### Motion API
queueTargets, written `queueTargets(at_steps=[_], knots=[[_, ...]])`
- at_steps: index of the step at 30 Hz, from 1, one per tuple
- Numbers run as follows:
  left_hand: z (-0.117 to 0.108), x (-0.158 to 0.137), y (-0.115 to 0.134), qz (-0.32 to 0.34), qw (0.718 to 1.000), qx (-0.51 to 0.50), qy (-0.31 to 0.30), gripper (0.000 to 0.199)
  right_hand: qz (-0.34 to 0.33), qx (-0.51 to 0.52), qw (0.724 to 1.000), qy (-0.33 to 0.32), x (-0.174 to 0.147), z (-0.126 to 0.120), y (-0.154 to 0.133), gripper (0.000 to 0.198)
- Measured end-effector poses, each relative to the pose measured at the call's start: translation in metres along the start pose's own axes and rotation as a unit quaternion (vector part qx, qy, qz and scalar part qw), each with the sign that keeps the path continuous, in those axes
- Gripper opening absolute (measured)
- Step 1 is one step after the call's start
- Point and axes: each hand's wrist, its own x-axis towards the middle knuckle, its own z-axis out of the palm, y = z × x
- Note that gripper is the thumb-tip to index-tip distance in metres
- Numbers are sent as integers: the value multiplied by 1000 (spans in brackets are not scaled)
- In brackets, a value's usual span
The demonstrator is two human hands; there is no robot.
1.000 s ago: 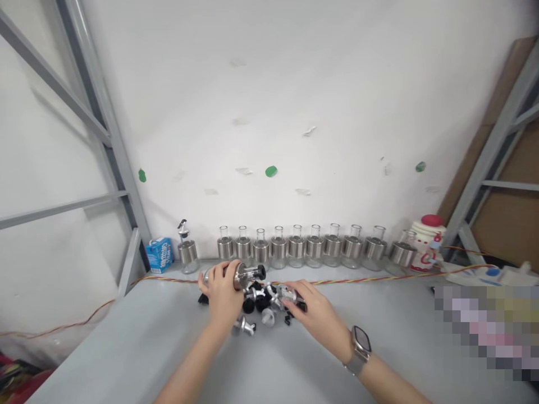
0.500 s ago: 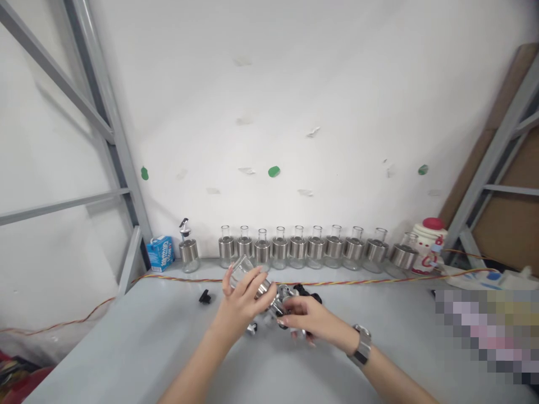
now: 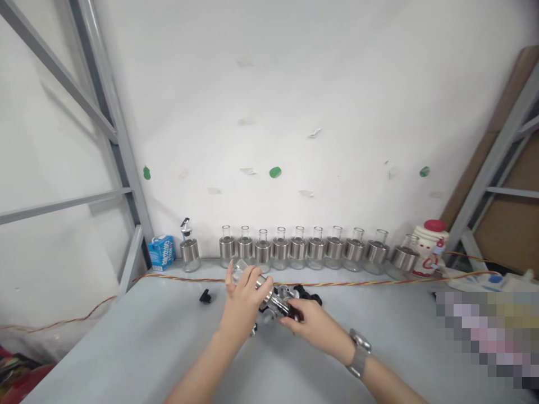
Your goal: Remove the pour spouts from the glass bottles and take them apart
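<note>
My left hand [image 3: 243, 300] is wrapped round a glass bottle [image 3: 239, 271] with a brushed steel sleeve. The bottle lies tilted, its base up to the left and its neck down to the right. At the neck end, the fingers of my right hand [image 3: 314, 322] are closed on a small dark stopper [image 3: 296, 315], mostly covered by the fingertips. Whether it sits inside the mouth, I cannot tell. Behind and under my hands lies a pile of metal pour spouts [image 3: 286, 291] with black parts [image 3: 309, 294]. Left of them is a loose black cap [image 3: 205, 297].
Several open steel-sleeved bottles [image 3: 298, 247] stand along the wall. A bottle with a pour spout [image 3: 190, 252] stands by a blue carton [image 3: 161, 252] at left. A red-lidded white flask [image 3: 430, 247] is at right. A twisted red-yellow wire [image 3: 357, 283] crosses the table [image 3: 147, 342].
The bottle in my left hand has tipped a little flatter. My right hand's fingers have closed in at its neck, and the dark stopper shows between them. My right wrist has turned slightly.
</note>
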Motion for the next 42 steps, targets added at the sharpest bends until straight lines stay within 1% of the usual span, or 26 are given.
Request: queueTargets(at_steps=[2, 4, 6, 8, 9, 14, 18, 22, 26, 31, 33, 37, 42], knots=[[-1, 1, 2, -20, 1000, -1, -20, 44, -37, -130, 989, 62, -2, 5, -1, 10], [-4, 2, 3, -42, 999, 1, -34, 47, -66, -239, 963, 104, -2, 8, -2, 14], [-6, 3, 3, -57, 997, 1, -45, 49, -91, -321, 933, 137, -3, 11, -4, 17], [-8, 4, 4, -65, 997, 0, -50, 49, -105, -369, 909, 162, -3, 14, -6, 17], [-9, 4, 5, -68, 997, 0, -48, 48, -106, -383, 901, 171, -3, 15, -6, 17], [-11, 5, 9, -76, 997, 8, -25, 45, -96, -412, 882, 208, -5, 20, -9, 16], [-12, 5, 9, -106, 994, -1, -40, 50, -87, -426, 875, 211, -6, 19, -10, 24], [-13, 5, 7, -117, 991, -17, -61, 54, -102, -436, 871, 204, -5, 16, -10, 30], [-13, 5, 2, -114, 991, -33, -66, 53, -121, -435, 868, 207, -5, 16, -9, 31], [-12, 3, -7, -97, 990, -46, -91, 50, -167, -418, 868, 208, -8, 19, -10, 28], [-12, 4, -9, -90, 990, -55, -92, 50, -175, -414, 869, 207, -9, 18, -12, 27], [-16, 7, -8, -83, 992, -51, -76, 52, -162, -403, 876, 211, -10, 16, -15, 27], [-20, 9, -3, -67, 995, -27, -65, 53, -121, -367, 899, 207, -10, 16, -15, 27]])
